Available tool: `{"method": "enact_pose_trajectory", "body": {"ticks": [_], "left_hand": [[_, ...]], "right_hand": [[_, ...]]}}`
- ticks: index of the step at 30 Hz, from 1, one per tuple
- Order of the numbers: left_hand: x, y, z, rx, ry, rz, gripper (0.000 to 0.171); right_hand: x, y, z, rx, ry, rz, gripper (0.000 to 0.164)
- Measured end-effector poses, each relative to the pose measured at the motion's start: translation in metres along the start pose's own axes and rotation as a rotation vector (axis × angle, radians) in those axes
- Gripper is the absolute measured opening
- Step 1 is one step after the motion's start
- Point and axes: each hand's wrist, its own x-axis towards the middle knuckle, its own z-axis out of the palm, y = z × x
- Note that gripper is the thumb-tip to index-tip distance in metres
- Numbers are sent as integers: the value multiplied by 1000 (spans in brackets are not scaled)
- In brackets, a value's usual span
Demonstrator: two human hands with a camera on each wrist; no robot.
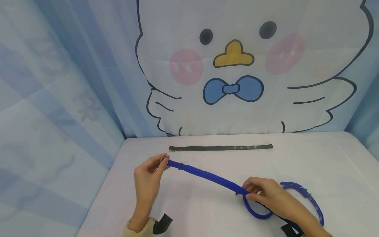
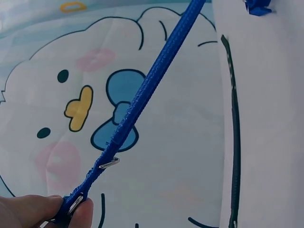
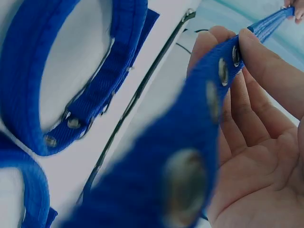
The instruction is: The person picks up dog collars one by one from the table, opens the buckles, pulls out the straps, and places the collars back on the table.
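- The dark green strap (image 1: 213,148) lies straight along the far part of the white table (image 1: 201,210), with small metal eyelets along its right half
- The long blue strap (image 1: 213,177) is stretched between two hands on the near side of the dark green strap, slanting so that its left end comes closest to it
- The left hand (image 1: 149,176), just short of the dark green strap's left end, pinches the blue strap's end between thumb and fingers, beside a metal buckle (image 2: 75,204) and a metal ring (image 2: 109,163)
- The right hand (image 1: 267,194), well nearer the person than the dark green strap's right end, grips the blue strap between thumb and fingers, by its row of metal eyelets (image 3: 223,71)
- A blue loop (image 1: 257,215) shows under the right hand, on the near side of the dark green strap; whether it is a separate piece I cannot tell
- A curved blue strap (image 1: 314,201) with metal fittings lies nearer and to the right of the dark green strap
- Beyond the dark green strap hangs a curtain (image 1: 234,115) printed with a cartoon bird
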Motion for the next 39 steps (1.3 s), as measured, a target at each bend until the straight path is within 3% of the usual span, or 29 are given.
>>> {"method": "enact_pose_trajectory", "body": {"ticks": [10, 23, 34, 39], "left_hand": [[2, -7, -6, 8, 12, -15, 21], [6, -12, -11, 58, 19, -49, 22], [12, -21, -14, 36, 23, -69, 20], [15, -25, -15, 40, 22, -84, 20]], "right_hand": [[-6, 14, -12, -7, 29, -8, 20], [-12, 27, -31, -53, 58, 100, 21], [-20, 48, -53, -55, 48, 20, 25], [-21, 55, -61, -56, 59, 54, 24]]}}
